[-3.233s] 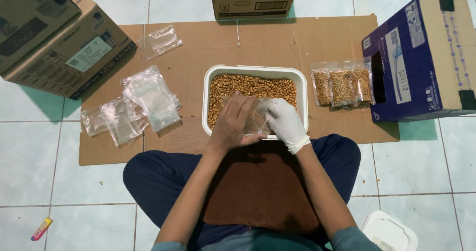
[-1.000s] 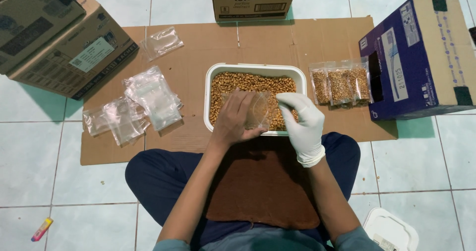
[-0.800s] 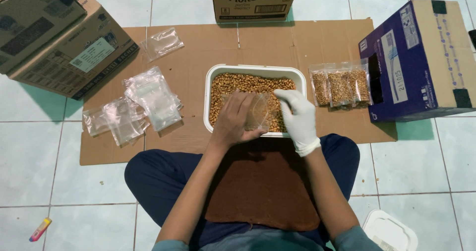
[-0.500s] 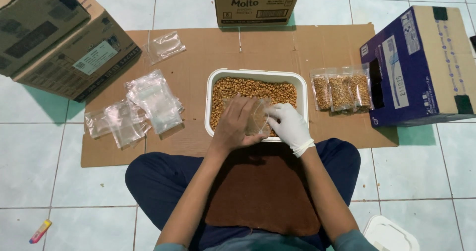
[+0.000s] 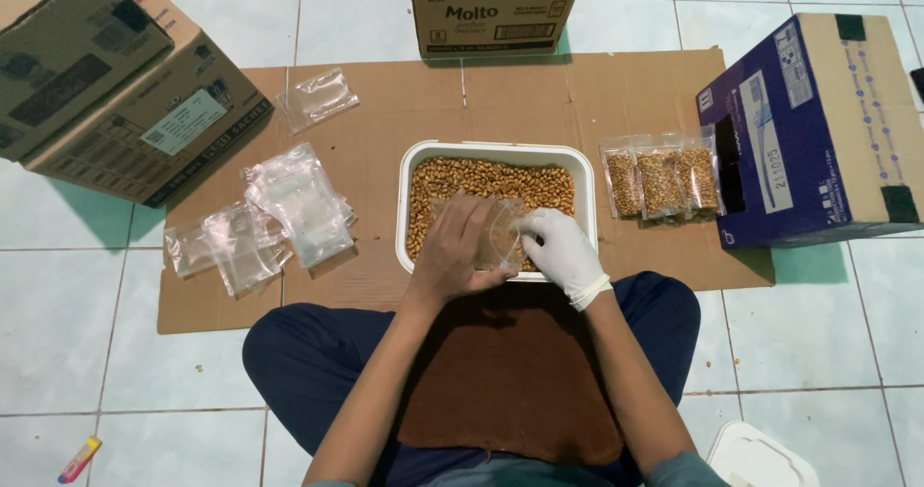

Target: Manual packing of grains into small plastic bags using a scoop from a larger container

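Seated figure, viewed from above, with a brown cloth [image 5: 510, 371] spread over the lap. Both forearms extend forward and meet at the near rim of a white rectangular tub [image 5: 414, 165] filled with golden-brown kernels [image 5: 481, 181]. The bare left hand [image 5: 455, 256] lies palm down, fingers curled and slightly spread, gripping one side of a small clear plastic pouch [image 5: 502, 237] held over the near part of the kernels. The right hand [image 5: 563, 251], in a white glove, is bent at the wrist with its fingers closed on the pouch's other edge. How far the pouch is filled cannot be told.

The tub rests on a flattened sheet of brown cardboard [image 5: 385, 112] laid on pale tiled floor. Left of the tub, a loose heap of empty clear pouches [image 5: 274, 213]; one more empty pouch [image 5: 320, 95] lies apart, farther off. Right of the tub, three filled pouches [image 5: 662, 181] side by side, just beside a blue carton [image 5: 818, 126] on its side. Far left, an open brown carton [image 5: 115, 73]; at the far edge, another brown carton [image 5: 496, 11]. Near right, a white lid [image 5: 760, 458]; near left, a small coloured object [image 5: 79, 456] on the tiles.
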